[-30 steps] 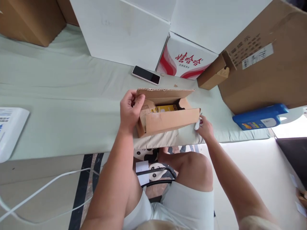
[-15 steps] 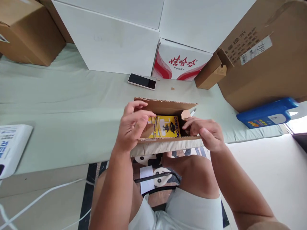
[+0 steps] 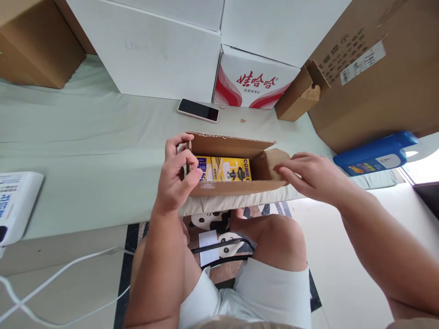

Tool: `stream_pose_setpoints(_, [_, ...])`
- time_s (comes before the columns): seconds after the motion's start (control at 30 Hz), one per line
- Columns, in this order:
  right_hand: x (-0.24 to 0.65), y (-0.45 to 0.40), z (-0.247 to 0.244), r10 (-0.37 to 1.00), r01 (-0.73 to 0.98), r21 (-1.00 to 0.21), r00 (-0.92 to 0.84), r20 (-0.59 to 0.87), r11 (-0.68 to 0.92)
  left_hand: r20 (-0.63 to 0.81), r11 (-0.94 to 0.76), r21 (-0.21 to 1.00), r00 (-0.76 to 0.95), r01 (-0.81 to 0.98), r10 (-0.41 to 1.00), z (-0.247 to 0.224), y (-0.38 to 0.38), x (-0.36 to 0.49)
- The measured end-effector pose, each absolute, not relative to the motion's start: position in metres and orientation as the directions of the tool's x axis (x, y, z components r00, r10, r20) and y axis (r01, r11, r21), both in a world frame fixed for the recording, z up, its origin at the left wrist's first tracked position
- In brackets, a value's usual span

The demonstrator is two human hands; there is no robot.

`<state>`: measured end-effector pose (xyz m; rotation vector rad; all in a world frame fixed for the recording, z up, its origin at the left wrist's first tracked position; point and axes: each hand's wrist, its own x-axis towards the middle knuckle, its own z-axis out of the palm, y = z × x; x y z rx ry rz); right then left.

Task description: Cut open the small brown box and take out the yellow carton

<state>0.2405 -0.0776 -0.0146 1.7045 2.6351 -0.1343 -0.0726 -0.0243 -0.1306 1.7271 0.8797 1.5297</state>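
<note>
1. Box (image 3: pixel 229 188): 1, open, at the cloth's near edge, btwn the 2 hands; just R of L hand (image 3: pixel 176 176), just L of R hand (image 3: pixel 317 176).
2. Yellow pack (image 3: pixel 222 169): 1 seen, lying in box, nearer L hand; bare cardboard shows at the R-hand end.
3. L hand: fingers bent, clamped on box's L end, thumb by the near L corner; forearm runs up from the bottom, nearly upright in view.
4. R hand: palm down, thumb & fingers reaching L, tips touching the R end flap (image 3: pixel 276 162); can't tell if pinched tight. Forearm slants in from lower R.
5. Flaps: far long one stands up beyond the hands; R end one leans out under R fingertips.
6. Phone (image 3: pixel 198 110): 1, flat on cloth (image 3: pixel 103 183), beyond L hand, a bit R, screen dark.
7. Beyond both hands: 1 red-white box (image 3: pixel 254 84) w/ red writing, plus 3 plain white boxes (image 3: pixel 151 50) in view.
8. Beyond R hand: 1 small brown box (image 3: pixel 297 100), open, next to 1 big carton (image 3: pixel 380 100) w/ label.
9. Blue bottle (image 3: pixel 370 155): 1, R of R hand, against big carton.
10. Far L of L hand: 1 white item (image 3: pixel 18 201), partly cut off.
</note>
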Motion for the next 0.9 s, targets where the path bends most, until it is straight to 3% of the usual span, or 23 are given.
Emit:
stream_pose_setpoints(0.13, [0.218, -0.047, -0.012, 0.934, 0.943, 0.097, -0.295, -0.201, 0.318, 0.526, -0.528, 0.849, 0.058, 0.021, 0.848, -0.132, -0.027, -0.069])
stream_pose_setpoints(0.27, [0.179, -0.019, -0.023, 0.83, 0.916, 0.024, -0.352, -0.432, 0.401, 0.56, -0.561, 0.828, 0.038, 0.012, 0.828, -0.138, -0.03, -0.067])
stream_pose_setpoints(0.4, [0.154, -0.013, -0.033, 0.752, 0.934, 0.035, -0.265, -0.603, 0.356, 0.57, -0.571, 0.819, 0.03, 0.057, 0.821, -0.145, -0.031, -0.067])
stream_pose_setpoints(0.47, [0.153, -0.016, -0.034, 0.785, 0.962, -0.02, -0.233, -0.574, 0.271, 0.555, -0.558, 0.828, 0.067, 0.052, 0.829, -0.147, -0.031, -0.067])
stream_pose_setpoints(0.63, [0.172, -0.032, -0.032, 0.852, 0.937, -0.33, -0.263, -0.453, 0.114, 0.488, -0.487, 0.872, 0.124, -0.043, 0.864, -0.148, -0.032, -0.065])
stream_pose_setpoints(0.9, [0.187, -0.067, -0.022, 0.93, 0.8, -0.6, -0.233, -0.285, 0.016, 0.46, -0.455, 0.887, 0.083, -0.074, 0.884, -0.152, -0.03, -0.066])
